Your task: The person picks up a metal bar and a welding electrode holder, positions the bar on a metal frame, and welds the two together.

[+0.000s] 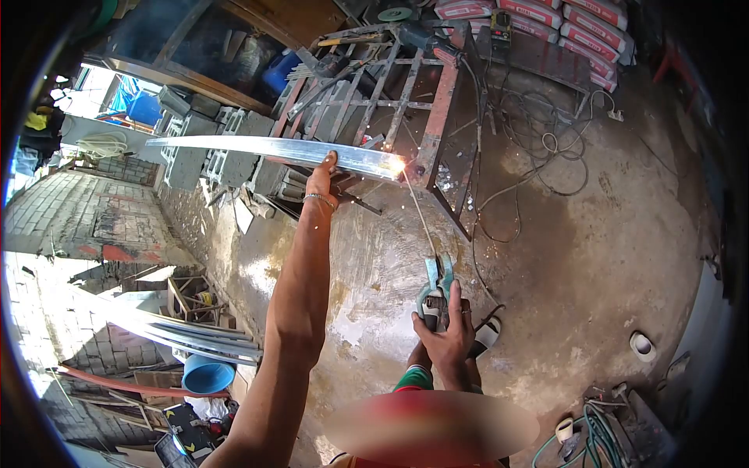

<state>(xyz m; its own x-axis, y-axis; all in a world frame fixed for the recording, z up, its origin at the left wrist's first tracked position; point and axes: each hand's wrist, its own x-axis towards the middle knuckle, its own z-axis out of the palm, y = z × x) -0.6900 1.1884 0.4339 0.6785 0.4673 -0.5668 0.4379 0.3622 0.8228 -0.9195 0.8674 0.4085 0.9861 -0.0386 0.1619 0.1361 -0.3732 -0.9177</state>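
Observation:
My left hand (321, 178) grips a long silvery metal bar (257, 146) from below, near its right part. The bar's right end rests at the corner of a rusty metal frame (441, 117), where a bright arc and sparks glow. In my right hand (449, 337) is a teal welding electrode holder (434, 292), fingers wrapped around its handle. A thin welding rod (419, 210) runs up from its jaws to the glowing spot.
An angle grinder (425, 39) lies on the frame's far end. Cables (546, 148) coil on the concrete floor to the right. Cement bags (597, 35) are stacked at the back. Concrete blocks (234, 148) stand left of the frame; a blue basin (207, 374) sits lower left.

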